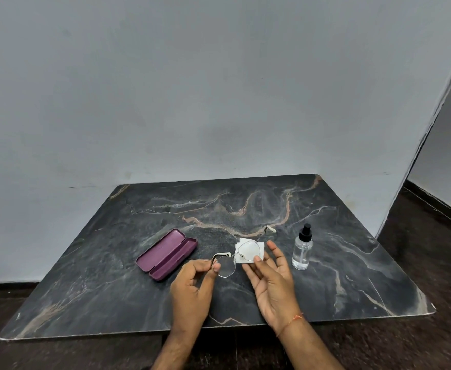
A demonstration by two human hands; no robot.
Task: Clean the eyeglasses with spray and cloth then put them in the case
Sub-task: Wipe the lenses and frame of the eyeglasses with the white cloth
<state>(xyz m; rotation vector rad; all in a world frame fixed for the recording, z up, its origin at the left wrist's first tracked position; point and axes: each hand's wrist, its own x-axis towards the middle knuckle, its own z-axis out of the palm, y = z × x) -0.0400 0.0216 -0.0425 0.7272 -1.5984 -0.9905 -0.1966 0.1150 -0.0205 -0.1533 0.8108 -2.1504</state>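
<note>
Thin-rimmed eyeglasses (229, 263) are held above the dark marble table (112, 249). My left hand (195, 287) pinches the frame at the left hinge. My right hand (269, 273) holds a small white cloth (248, 249) behind the right lens, thumb pressing at the lens's lower edge, fingers spread behind the cloth. A purple glasses case (167, 253) lies open to the left of my hands. To the right stands a clear spray bottle (302, 251) with a black nozzle.
The table backs onto a pale grey wall. Dark floor runs along the front and right of the table, with a doorway opening at the far right.
</note>
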